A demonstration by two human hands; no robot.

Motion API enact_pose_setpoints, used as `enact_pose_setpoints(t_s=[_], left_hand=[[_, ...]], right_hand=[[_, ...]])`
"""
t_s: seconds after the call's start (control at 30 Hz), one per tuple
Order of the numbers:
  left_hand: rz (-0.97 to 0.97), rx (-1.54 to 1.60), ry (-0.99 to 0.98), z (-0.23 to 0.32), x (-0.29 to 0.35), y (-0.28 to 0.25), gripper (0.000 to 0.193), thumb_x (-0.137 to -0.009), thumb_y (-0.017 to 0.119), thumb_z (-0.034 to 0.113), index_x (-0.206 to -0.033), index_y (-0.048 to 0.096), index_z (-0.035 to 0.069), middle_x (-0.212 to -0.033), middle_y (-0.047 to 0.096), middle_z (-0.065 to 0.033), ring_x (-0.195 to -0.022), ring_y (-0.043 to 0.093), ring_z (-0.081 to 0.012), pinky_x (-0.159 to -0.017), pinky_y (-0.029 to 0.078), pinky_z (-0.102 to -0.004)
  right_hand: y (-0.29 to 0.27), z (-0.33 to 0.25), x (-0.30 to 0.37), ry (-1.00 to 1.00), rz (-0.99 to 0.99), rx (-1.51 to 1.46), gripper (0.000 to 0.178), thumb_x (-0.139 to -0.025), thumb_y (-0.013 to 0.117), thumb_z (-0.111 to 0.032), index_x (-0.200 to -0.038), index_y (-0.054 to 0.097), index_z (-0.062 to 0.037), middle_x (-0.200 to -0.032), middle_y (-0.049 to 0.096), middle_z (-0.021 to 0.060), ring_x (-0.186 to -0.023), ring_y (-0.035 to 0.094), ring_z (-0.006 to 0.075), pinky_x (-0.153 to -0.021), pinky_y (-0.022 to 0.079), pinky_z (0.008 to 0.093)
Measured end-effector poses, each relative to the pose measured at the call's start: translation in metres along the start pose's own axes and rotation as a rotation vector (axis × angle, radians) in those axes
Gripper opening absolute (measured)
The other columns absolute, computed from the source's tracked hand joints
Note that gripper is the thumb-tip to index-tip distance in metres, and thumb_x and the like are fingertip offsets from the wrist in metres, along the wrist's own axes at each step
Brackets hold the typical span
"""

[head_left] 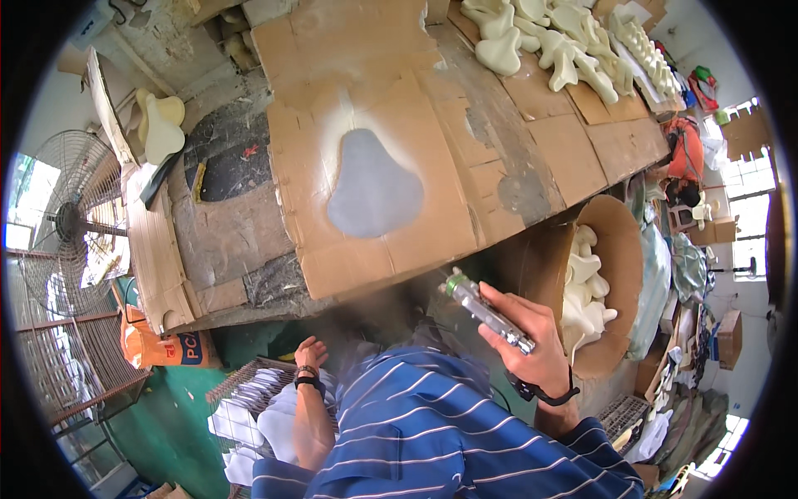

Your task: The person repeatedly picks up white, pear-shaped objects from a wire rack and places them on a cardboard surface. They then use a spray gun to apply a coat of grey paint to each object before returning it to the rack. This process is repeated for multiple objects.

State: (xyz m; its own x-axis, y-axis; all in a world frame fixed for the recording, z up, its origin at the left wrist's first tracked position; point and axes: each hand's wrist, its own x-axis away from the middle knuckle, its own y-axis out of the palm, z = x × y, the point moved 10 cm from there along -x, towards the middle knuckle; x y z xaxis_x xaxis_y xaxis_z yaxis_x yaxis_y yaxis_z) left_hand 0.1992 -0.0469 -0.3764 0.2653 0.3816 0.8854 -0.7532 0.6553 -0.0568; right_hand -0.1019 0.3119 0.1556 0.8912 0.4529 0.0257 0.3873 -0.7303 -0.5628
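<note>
My right hand (532, 337) is closed around a silver spray gun (486, 311) with a green ring near its nozzle. The gun is held in front of the table's near edge, its nozzle toward the cardboard. On the cardboard sheet (332, 270) lies a grey, rounded pear shape (376, 187), narrow end away from me. Whether it is a saddle-like pad or a flat patch, I cannot tell. Pale overspray rings it. My left hand (311, 353) hangs low, fingers apart, holding nothing. Beside it, a wire crate (249, 374) holds several white moulded pieces (283, 420).
Cream saddle-shaped pieces (569, 41) are heaped at the table's far right. A round cardboard bin (619, 283) with more stands right of the table. A fan (66, 220), an orange sack (162, 345) and a cream piece (162, 125) are at left. Another person (685, 154) bends at far right.
</note>
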Motion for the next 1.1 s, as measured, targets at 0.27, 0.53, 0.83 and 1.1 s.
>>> enact_pose_setpoints(t_s=[0.27, 0.53, 0.83, 1.1], left_hand=[[0.058, -0.115, -0.092, -0.040, -0.006, -0.017, 0.045, -0.087, 0.056, 0.004, -0.132, 0.060, 0.005, -0.107, 0.071, -0.0146, -0.096, 0.070, -0.0323, -0.084, 0.057, -0.0543], [-0.089, -0.509, 0.064, -0.052, -0.048, -0.027, 0.044, -0.087, 0.060, 0.006, -0.131, 0.061, 0.004, -0.106, 0.072, -0.0163, -0.094, 0.071, -0.0312, -0.081, 0.059, -0.0491], [-0.026, -0.131, -0.012, 0.005, -0.026, 0.009, 0.041, -0.089, 0.053, 0.003, -0.129, 0.061, 0.002, -0.106, 0.070, -0.0179, -0.090, 0.071, -0.0336, -0.079, 0.060, -0.0498], [-0.040, -0.120, 0.001, -0.002, -0.036, 0.005, 0.044, -0.087, 0.053, 0.000, -0.130, 0.060, 0.001, -0.106, 0.070, -0.0175, -0.091, 0.071, -0.0334, -0.079, 0.060, -0.0500]], right_hand=[[-0.022, 0.013, -0.011, 0.023, 0.199, 0.025, 0.051, -0.082, 0.072, 0.007, -0.132, 0.061, 0.0042, -0.094, 0.068, 0.0186, -0.076, 0.067, 0.0311, -0.069, 0.053, 0.0348], [-0.043, 0.028, 0.023, 0.149, 0.144, 0.119, 0.051, -0.080, 0.072, 0.005, -0.130, 0.063, 0.0039, -0.096, 0.068, 0.0194, -0.078, 0.068, 0.0347, -0.070, 0.053, 0.0360], [-0.035, 0.004, 0.019, 0.025, 0.148, 0.071, 0.062, -0.073, 0.069, 0.012, -0.134, 0.061, 0.0018, -0.094, 0.069, 0.0199, -0.076, 0.068, 0.0348, -0.069, 0.053, 0.0360], [-0.033, 0.005, 0.032, 0.037, 0.073, 0.094, 0.061, -0.073, 0.072, 0.009, -0.133, 0.062, 0.0017, -0.093, 0.069, 0.0194, -0.075, 0.067, 0.0365, -0.068, 0.053, 0.0355]])
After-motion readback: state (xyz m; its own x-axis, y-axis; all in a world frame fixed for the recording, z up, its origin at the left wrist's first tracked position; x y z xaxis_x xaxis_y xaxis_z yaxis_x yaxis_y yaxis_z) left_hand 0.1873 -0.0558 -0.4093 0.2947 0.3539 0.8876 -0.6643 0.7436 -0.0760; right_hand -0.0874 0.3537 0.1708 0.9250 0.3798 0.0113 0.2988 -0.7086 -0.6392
